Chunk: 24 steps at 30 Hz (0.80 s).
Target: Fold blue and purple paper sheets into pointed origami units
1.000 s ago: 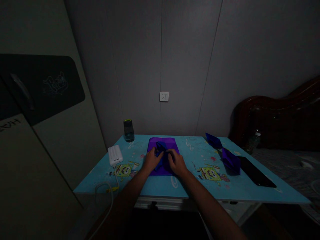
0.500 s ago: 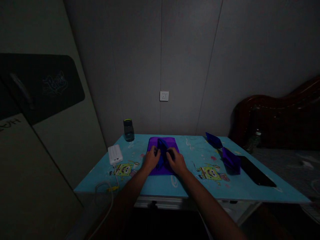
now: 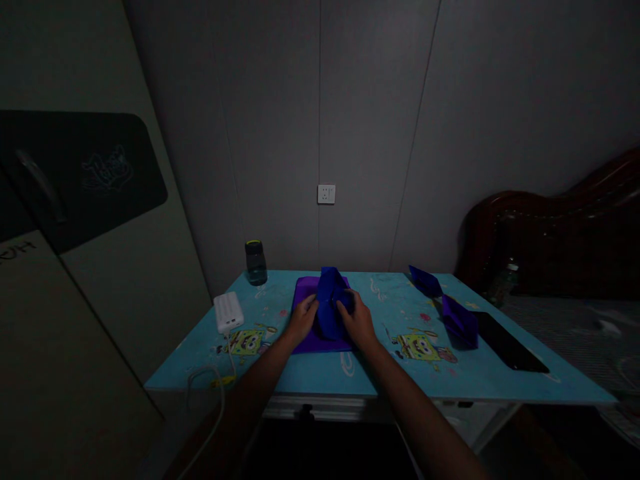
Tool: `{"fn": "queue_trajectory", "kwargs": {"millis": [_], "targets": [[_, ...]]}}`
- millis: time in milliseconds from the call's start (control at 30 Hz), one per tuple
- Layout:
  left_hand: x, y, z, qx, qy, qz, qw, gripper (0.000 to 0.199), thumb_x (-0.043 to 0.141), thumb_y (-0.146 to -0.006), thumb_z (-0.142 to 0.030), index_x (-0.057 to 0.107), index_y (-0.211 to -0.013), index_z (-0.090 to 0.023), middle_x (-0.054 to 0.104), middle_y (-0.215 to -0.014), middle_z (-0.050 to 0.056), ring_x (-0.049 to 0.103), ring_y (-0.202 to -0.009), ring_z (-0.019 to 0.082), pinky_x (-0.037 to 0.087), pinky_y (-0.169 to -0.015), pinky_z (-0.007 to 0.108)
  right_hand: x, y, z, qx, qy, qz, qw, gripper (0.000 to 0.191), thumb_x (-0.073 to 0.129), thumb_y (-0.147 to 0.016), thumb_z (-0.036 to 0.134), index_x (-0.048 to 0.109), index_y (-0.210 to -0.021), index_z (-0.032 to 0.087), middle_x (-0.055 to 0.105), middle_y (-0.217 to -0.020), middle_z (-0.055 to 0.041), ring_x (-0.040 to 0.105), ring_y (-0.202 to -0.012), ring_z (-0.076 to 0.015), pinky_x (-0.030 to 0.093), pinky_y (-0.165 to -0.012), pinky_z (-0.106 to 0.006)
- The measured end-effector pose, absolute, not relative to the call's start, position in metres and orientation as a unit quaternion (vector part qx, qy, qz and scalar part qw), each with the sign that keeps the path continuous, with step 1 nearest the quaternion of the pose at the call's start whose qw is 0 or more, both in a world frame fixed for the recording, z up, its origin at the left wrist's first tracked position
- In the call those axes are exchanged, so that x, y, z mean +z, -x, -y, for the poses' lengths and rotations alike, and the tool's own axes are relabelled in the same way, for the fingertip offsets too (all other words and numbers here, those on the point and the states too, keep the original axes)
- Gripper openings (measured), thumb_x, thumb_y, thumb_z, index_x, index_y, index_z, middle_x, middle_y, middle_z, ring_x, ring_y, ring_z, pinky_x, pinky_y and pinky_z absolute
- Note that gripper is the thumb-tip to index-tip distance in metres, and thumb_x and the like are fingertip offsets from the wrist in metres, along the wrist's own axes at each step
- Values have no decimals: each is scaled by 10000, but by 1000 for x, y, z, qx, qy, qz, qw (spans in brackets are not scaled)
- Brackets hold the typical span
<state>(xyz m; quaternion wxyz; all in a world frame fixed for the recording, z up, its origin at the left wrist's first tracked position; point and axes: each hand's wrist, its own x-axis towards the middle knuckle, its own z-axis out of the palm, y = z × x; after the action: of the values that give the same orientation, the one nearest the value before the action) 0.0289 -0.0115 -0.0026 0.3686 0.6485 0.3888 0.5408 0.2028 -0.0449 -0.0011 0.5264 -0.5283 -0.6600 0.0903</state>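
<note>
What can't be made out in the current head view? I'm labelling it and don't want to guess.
All in the head view:
Some fingers of the left hand and right hand: hidden by the blue folded piece and the hands themselves.
Middle of the purple sheet: covered by that piece.
Far end of the white cable: cut off by the bottom edge.
Faint drawing, left: too dim to read.

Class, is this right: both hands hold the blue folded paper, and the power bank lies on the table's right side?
Wrong side: the head view shows the white power bank on the left of the table. The left hand and right hand hold the blue folded paper.
</note>
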Motion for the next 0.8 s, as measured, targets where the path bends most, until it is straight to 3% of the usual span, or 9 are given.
{"fn": "queue_trajectory", "kwargs": {"millis": [167, 333, 533, 700, 800], "targets": [[-2, -31, 15, 528, -653, -357, 409, 345, 553, -858, -436, 702, -1012, -167, 745, -998, 93, 678, -972, 238, 522, -882, 362, -6, -208, 37, 102, 528, 639, 550, 602, 640, -810, 437, 454, -1321, 177, 620, -1230, -152, 604, -1107, -295, 470, -945, -465], [1, -29, 18, 539, -644, -356, 409, 429, 587, -835, -479, 669, -1096, -148, 724, -1087, 116, 662, -1025, 255, 497, -933, 383, -9, -207, 35, 107, 493, 670, 545, 553, 643, -810, 324, 464, -1320, 204, 605, -1265, -126, 599, -1113, -267, 463, -965, -444], [4, -27, 23, 530, -653, -328, 431, 559, 599, -812, -522, 618, -1220, -141, 642, -1285, 110, 559, -1229, 266, 387, -1084, 392, -11, -204, 37, 99, 457, 718, 515, 544, 638, -810, 268, 469, -1325, 211, 591, -1285, -114, 570, -1161, -265, 448, -992, -440], [4, -29, 25, 499, -652, -323, 471, 539, 673, -769, -458, 622, -1220, -166, 682, -1222, 90, 637, -1111, 274, 477, -993, 400, -11, -204, 38, 86, 452, 733, 502, 516, 617, -816, 238, 484, -1313, 203, 594, -1264, -127, 558, -1169, -280, 422, -1016, -468], [-1, -28, 24, 499, -639, -326, 486, 478, 645, -789, -431, 639, -1206, -197, 676, -1239, 68, 610, -1158, 273, 449, -1028, 410, -11, -203, 39, 81, 464, 722, 506, 536, 616, -828, 283, 460, -1333, 193, 582, -1278, -138, 550, -1183, -287, 423, -1015, -472]]}}
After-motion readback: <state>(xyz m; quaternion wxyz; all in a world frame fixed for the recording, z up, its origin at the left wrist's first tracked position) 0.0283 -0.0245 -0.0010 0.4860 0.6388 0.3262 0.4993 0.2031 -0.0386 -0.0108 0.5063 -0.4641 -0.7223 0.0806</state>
